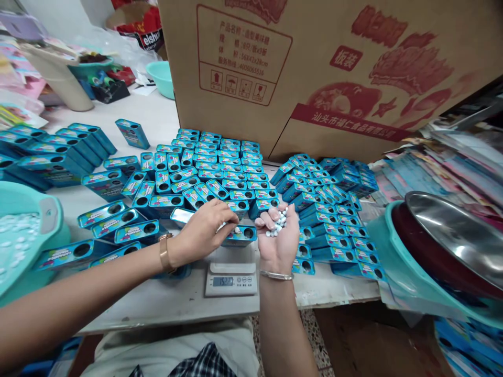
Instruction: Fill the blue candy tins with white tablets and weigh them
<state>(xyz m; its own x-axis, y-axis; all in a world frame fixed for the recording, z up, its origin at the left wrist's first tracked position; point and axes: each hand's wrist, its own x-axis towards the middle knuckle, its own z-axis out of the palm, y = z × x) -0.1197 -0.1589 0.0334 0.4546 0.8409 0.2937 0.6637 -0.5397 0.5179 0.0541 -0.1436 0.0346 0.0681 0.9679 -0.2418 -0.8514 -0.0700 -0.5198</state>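
Note:
My right hand (278,238) is turned palm up, its fingers curled around a small heap of pale blue-white candies (280,222). Just left of it, my left hand (206,230) pinches its fingers together over a blue candy box (240,236). A small white candy (237,229) shows at those fingertips. The box has a dark round hole in its top and stands on a white digital scale (231,285), whose display seems to read 15.22. Many similar blue boxes (231,167) stand packed together behind both hands.
A turquoise basin (51,214) of candies is at the left edge. More boxes (334,238) stand in rows on the right, beside stacked bowls (463,230). A big cardboard carton (243,120) blocks the back. The table's front edge (165,322) runs below the scale.

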